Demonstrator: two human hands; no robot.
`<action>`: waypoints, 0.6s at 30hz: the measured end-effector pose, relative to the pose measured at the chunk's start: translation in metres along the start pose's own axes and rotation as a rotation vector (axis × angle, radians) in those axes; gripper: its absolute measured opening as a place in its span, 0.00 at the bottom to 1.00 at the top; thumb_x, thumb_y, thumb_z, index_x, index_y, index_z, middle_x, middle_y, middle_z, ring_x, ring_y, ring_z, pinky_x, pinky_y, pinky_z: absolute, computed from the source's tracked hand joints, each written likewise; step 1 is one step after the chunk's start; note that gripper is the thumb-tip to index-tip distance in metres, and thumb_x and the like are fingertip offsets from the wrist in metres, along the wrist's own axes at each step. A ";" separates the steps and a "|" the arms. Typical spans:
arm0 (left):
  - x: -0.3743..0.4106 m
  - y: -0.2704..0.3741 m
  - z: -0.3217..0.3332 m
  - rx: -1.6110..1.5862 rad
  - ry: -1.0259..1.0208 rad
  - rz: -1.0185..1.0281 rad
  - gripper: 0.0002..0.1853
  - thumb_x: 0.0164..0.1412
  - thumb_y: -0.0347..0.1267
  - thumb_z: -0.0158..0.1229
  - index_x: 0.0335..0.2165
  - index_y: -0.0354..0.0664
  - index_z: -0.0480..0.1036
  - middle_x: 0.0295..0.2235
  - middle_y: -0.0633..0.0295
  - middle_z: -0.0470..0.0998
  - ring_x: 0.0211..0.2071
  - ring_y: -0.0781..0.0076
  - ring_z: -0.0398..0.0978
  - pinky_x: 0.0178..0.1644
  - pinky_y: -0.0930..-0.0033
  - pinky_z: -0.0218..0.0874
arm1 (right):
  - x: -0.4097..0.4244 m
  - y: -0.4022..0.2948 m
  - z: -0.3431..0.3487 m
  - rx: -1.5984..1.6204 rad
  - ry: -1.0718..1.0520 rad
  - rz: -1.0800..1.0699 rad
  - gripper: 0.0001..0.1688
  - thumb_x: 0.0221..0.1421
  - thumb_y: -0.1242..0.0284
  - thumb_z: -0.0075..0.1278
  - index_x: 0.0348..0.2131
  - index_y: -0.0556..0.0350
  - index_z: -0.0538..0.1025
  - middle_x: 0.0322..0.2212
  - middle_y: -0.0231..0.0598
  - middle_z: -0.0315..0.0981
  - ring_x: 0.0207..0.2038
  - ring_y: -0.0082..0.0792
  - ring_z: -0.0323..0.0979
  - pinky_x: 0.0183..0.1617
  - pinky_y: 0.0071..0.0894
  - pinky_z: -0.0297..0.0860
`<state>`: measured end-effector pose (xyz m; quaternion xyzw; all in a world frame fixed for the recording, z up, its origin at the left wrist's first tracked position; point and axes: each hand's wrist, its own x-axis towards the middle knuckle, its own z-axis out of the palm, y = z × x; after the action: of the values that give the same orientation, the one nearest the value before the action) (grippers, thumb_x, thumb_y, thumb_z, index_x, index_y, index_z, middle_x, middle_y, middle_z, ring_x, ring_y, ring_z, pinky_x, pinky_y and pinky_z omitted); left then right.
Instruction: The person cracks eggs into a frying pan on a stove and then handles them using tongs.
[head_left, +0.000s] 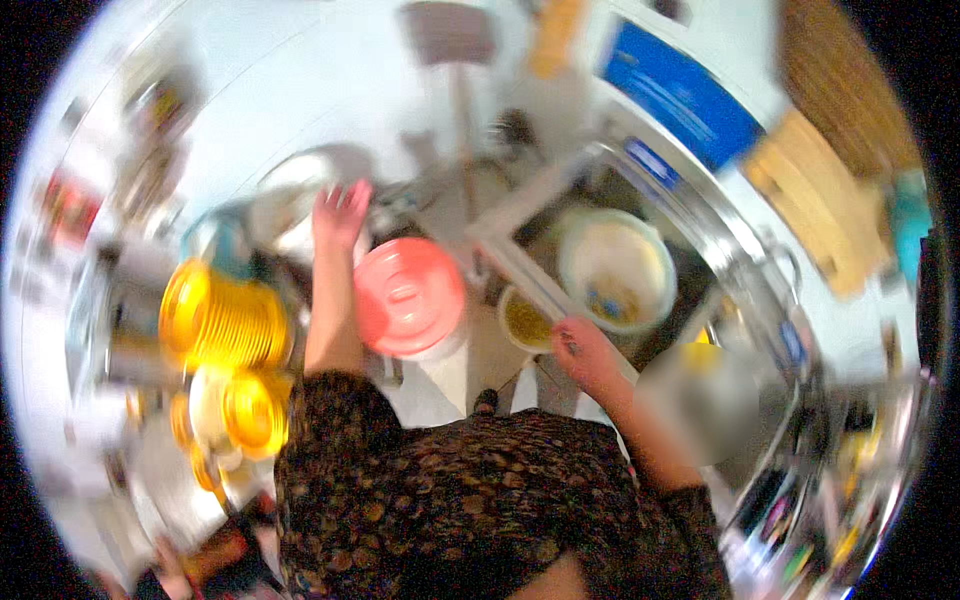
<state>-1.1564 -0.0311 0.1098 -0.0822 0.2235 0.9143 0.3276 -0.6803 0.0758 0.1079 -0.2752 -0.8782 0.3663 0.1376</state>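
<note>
My left hand reaches forward with its fingers apart and nothing visible in it. It is over or beside a blurred whitish container, and I cannot tell whether they touch. Just right of that forearm is a round pink lid or lidded tub. My right hand is closed at the rim of a small pale bowl with yellowish contents, and appears to grip it. Beyond the metal edge by this hand, a large pale basin sits in a dark sink recess, with something brownish and blue inside.
Stacked yellow ribbed containers stand at left. A long-handled tool leans at the back. A blue panel bearing writing and wooden boards are at upper right. Parts of another person show at lower left. Much is motion-blurred.
</note>
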 end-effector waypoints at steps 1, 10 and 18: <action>0.018 -0.011 -0.026 0.016 -0.060 -0.156 0.24 0.67 0.42 0.42 0.50 0.31 0.60 0.49 0.42 0.65 0.52 0.48 0.66 0.55 0.48 0.62 | -0.004 0.003 0.008 0.003 0.002 0.064 0.13 0.53 0.64 0.49 0.34 0.53 0.74 0.33 0.48 0.73 0.38 0.53 0.71 0.44 0.51 0.66; -0.140 -0.345 -0.058 0.581 -0.122 -1.124 0.10 0.61 0.35 0.55 0.25 0.46 0.68 0.15 0.74 0.62 0.14 0.84 0.55 0.15 0.81 0.43 | -0.106 0.026 -0.026 -0.063 0.359 0.283 0.16 0.50 0.63 0.50 0.19 0.56 0.70 0.18 0.50 0.67 0.22 0.54 0.67 0.26 0.48 0.63; -0.308 -0.450 -0.011 0.744 -0.349 -1.532 0.13 0.65 0.38 0.50 0.23 0.48 0.64 0.14 0.74 0.59 0.13 0.84 0.52 0.15 0.79 0.41 | -0.289 0.039 -0.068 0.015 0.547 0.442 0.16 0.49 0.65 0.49 0.16 0.57 0.69 0.15 0.52 0.66 0.20 0.54 0.67 0.25 0.49 0.63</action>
<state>-0.6325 0.0989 0.0319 0.0439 0.3377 0.3093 0.8879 -0.4012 -0.0315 0.1153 -0.5455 -0.7252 0.3064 0.2874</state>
